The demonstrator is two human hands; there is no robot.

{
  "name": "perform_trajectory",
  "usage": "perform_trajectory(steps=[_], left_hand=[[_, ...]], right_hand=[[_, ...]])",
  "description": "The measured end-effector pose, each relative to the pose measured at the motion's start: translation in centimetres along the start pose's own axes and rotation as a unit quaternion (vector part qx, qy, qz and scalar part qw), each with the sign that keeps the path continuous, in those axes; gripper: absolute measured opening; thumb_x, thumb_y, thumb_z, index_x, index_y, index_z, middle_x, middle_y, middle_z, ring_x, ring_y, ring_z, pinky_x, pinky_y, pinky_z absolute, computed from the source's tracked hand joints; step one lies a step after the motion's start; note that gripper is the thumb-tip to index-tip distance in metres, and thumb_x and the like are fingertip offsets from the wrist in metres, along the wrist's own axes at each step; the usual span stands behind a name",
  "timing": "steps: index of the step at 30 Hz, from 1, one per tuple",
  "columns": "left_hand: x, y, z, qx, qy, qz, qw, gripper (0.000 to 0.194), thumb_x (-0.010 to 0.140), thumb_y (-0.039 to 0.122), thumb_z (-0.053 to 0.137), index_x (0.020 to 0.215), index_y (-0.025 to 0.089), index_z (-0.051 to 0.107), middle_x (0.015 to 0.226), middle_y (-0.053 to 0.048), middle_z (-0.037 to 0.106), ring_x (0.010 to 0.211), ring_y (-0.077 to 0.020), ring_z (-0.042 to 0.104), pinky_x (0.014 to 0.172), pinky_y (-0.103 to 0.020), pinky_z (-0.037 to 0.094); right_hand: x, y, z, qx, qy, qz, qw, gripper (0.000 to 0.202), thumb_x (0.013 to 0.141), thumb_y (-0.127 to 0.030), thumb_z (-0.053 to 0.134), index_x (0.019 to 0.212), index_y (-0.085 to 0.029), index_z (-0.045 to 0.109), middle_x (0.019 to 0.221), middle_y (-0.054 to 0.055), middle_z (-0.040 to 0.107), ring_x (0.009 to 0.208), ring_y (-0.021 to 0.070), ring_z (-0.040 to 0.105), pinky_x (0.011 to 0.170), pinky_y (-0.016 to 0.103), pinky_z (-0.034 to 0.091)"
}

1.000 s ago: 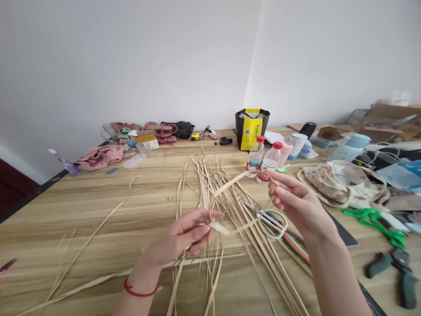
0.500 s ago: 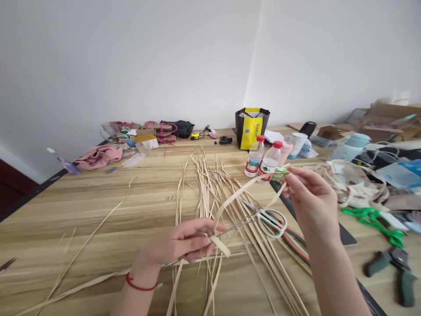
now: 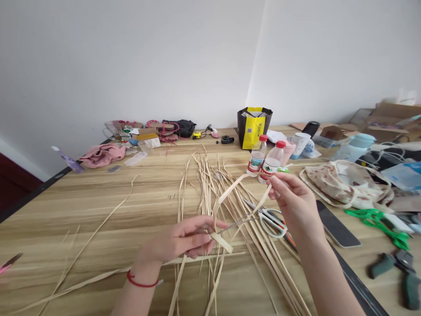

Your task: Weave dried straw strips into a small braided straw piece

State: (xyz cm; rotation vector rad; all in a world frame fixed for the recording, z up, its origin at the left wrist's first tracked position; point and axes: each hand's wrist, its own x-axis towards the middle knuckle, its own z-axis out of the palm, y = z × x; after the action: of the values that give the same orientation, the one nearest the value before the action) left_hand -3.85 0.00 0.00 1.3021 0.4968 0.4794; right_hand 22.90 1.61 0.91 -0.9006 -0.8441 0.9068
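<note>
pinching a pale strip (image 3: 231,188) in left hand (image 3: 194,239) at lower centre, perhaps with a thin tool (image 3: 237,224), and gripping it in right hand (image 3: 292,199), right of centre.

A handicraft space, probably in a home, though little of the room shows: pale strips (image 3: 205,188) lie across a wood-grain table (image 3: 98,245) against a white wall (image 3: 148,57), with scissors (image 3: 262,214) among them and cutters (image 3: 404,261) near right. Everyday belongings share it: phone (image 3: 338,226), cloth bag (image 3: 329,184) and bottles (image 3: 255,162) right, pink cloth (image 3: 103,155) far left.
</note>
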Motion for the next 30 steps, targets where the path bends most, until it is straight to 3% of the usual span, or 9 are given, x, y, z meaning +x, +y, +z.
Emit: perform_trajectory(steps=[3,7,11,15,18,21,26,30], left_hand=[[0.3,0.1,0.3,-0.012,0.039,0.058,0.997,0.035,0.091,0.029,0.054,0.125,0.024,0.057,0.07,0.001,0.048,0.051,-0.0061,0.033,0.047,-0.021,0.026],[0.8,0.3,0.7,-0.003,0.131,0.133,0.982,0.041,0.092,0.028,0.052,0.133,0.026,0.05,0.074,0.0,0.047,0.055,-0.0075,0.037,0.052,-0.022,0.031],[0.9,0.5,0.8,-0.003,0.18,0.127,0.975,0.048,0.093,0.031,0.051,0.14,0.028,0.042,0.077,0.0,0.046,0.06,-0.0088,0.037,0.055,-0.022,0.033],[0.9,0.3,1.1,0.031,0.227,0.099,0.968,0.049,0.094,0.036,0.048,0.142,0.03,0.039,0.079,0.0,0.044,0.068,-0.0115,0.041,0.064,-0.024,0.039],[1.2,0.1,1.7,0.087,0.276,0.111,0.951,0.048,0.095,0.037,0.044,0.142,0.031,0.036,0.081,0.0,0.046,0.077,-0.0141,0.046,0.078,-0.027,0.042],[1.4,0.0,2.3,0.147,0.295,0.111,0.938,0.048,0.095,0.036,0.044,0.143,0.032,0.033,0.087,-0.001,0.051,0.087,-0.0169,0.05,0.088,-0.032,0.04],[1.7,-0.2,2.7,0.174,0.286,0.107,0.936,0.05,0.095,0.034,0.046,0.142,0.031,0.031,0.095,-0.002,0.058,0.083,-0.0165,0.052,0.076,-0.028,0.043],[2.0,-0.1,2.9,0.158,0.322,0.131,0.924,0.048,0.093,0.032,0.049,0.139,0.027,0.036,0.084,-0.001,0.058,0.069,-0.0141,0.049,0.066,-0.026,0.04]], right_hand=[[-0.7,0.1,0.7,-0.025,-0.036,0.031,0.999,0.023,0.064,-0.029,0.081,0.081,-0.02,0.069,0.069,0.001,0.071,0.052,0.0102,0.059,0.047,0.021,0.048],[-2.2,0.5,2.2,-0.091,-0.161,0.078,0.98,0.019,0.067,-0.032,0.08,0.076,-0.02,0.069,0.076,0.004,0.073,0.068,0.0151,0.065,0.057,0.023,0.051],[-3.8,1.3,3.6,-0.105,-0.24,0.08,0.962,0.014,0.08,-0.033,0.068,0.087,-0.021,0.071,0.093,0.006,0.072,0.089,0.0184,0.065,0.081,0.03,0.051],[-5.1,1.8,4.4,-0.016,-0.279,0.086,0.956,0.029,0.081,-0.032,0.066,0.109,-0.026,0.064,0.122,0.006,0.061,0.108,0.0221,0.059,0.093,0.037,0.048],[-5.9,2.1,4.9,0.013,-0.277,0.101,0.955,0.04,0.081,-0.029,0.067,0.118,-0.028,0.055,0.125,0.006,0.058,0.109,0.0218,0.058,0.095,0.039,0.048],[-6.5,2.5,5.5,-0.015,-0.225,0.103,0.969,0.045,0.077,-0.025,0.072,0.117,-0.029,0.051,0.12,0.005,0.058,0.098,0.0189,0.063,0.089,0.036,0.051],[-6.3,2.9,5.7,-0.008,-0.179,0.091,0.98,0.038,0.077,-0.027,0.072,0.107,-0.025,0.049,0.093,0.002,0.064,0.085,0.0185,0.067,0.079,0.033,0.054],[-5.8,2.8,5.4,-0.008,-0.178,0.095,0.979,0.043,0.073,-0.027,0.075,0.105,-0.027,0.046,0.104,0.002,0.058,0.077,0.0156,0.067,0.071,0.03,0.056]])
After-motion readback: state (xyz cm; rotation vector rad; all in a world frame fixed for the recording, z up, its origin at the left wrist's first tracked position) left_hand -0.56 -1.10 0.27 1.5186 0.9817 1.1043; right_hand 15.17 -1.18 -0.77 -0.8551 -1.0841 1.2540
